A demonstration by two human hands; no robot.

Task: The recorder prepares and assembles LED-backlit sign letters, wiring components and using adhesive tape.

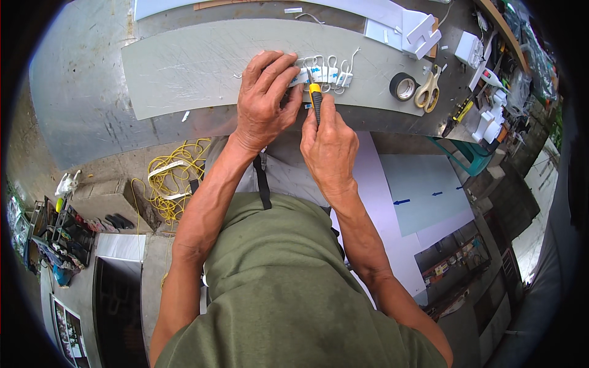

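My right hand (330, 150) is closed round a yellow and black utility knife (316, 101), its blade pointing away from me. The blade reaches a row of small white pieces (332, 75) with blue print and looped white cord. My left hand (265, 95) presses down beside the blade, fingers bent over the left end of the row and partly hiding it. What its fingertips grip, if anything, is covered. Under the row lies a scratched grey cutting sheet (184, 67). One white cord end sticks out at the row's right.
A black tape roll (404, 87) and beige-handled scissors (428, 92) lie right of my hands. Farther right are pliers (457, 118) and white plastic parts (469, 49). White board pieces (399, 27) lie at the back. A coiled yellow cord (175, 178) is on the floor at left.
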